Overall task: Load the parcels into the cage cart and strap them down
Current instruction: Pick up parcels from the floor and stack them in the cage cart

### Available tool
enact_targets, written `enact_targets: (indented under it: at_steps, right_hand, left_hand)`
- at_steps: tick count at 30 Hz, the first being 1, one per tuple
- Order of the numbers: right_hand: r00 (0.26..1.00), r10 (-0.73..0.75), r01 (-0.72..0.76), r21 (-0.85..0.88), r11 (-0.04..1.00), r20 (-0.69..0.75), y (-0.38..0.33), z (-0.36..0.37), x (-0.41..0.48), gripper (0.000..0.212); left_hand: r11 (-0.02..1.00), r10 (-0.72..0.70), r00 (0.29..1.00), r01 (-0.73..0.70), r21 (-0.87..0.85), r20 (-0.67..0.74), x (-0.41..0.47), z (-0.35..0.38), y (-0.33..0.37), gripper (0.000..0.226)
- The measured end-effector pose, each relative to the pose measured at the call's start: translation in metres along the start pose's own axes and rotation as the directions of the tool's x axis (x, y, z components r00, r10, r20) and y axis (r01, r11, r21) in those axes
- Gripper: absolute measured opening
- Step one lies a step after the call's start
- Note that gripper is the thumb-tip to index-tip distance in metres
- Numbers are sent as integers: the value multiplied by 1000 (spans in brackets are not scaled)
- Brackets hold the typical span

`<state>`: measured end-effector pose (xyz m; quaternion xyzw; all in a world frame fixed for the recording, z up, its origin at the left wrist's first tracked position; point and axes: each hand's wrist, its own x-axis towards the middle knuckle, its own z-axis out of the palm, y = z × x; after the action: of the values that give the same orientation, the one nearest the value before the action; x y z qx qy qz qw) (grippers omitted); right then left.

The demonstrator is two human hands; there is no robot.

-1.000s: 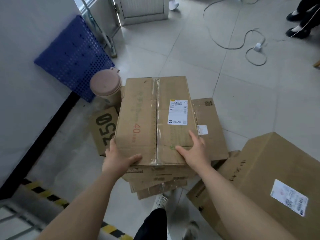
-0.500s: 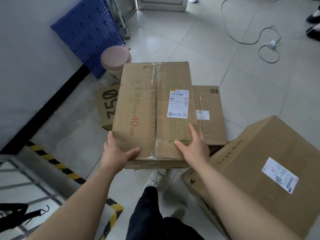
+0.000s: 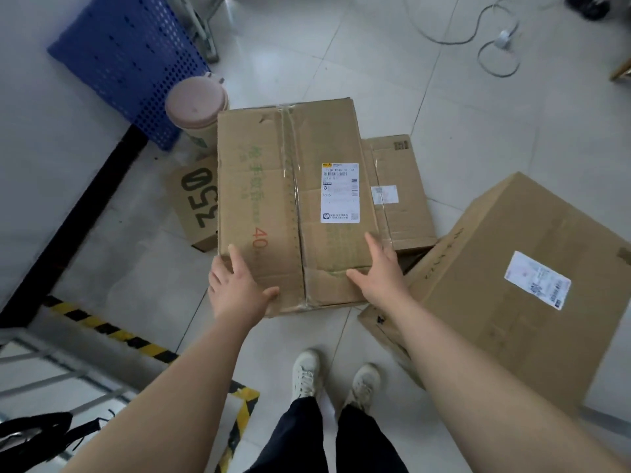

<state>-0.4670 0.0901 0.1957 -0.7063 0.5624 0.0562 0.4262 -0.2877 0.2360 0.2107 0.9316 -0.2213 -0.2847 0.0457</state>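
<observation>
Mid-loading, the parcel (image 3: 293,206) was gripped by left hand (image 3: 235,290) and right hand (image 3: 379,278), fingers (image 3: 235,256) curled round its corners; carriage to the cage cart (image 3: 51,378) was judged necessary.

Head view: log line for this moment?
box: held | left hand: grips near-left corner | right hand: grips near-right corner

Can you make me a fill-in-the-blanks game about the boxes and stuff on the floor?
The left hand and right hand hold a box with a ___ label.
The smaller box left of it shows the number ___.
The round lid beside the blue crate is ___.
Missing words: white, 350, pink.
</observation>
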Motion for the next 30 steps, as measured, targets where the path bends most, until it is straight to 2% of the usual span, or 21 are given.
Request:
enact_targets:
  at_steps: [5,9,13,18,21,26,30]
  right_hand:
    - [993,54,-46,83,996,-101,12,-18,-27,68]
    - [966,127,-106,103,989,-226,44,-42,-54,61]
    - [911,268,-235,140,962,-313,97,-65,-83,61]
    - [836,414,-360,210,909,-361,179,-79,-119,62]
    - [790,500,-441,238,865,-355,227,-80,-134,64]
    - [732,617,-553,275,786,-290,296,-74,-142,73]
    - [709,665,-605,282,745,-236,336,-63,-136,86]
  left_hand:
    - [958,284,959,-284,41,-9,-11,-3,45,92]
    - [847,529,847,-531,35,46,-40,9,98,81]
    - [763,634,748,-646,-5,197,-77,39,140,78]
    - [713,639,658,-701,14,399,-110,95,169,80]
    - [712,602,639,-701,39,478,-120,130,177,82]
    - [734,507,673,-665,139,539,-120,180,187,89]
    - [776,441,723,-605,178,532,-114,217,190,96]
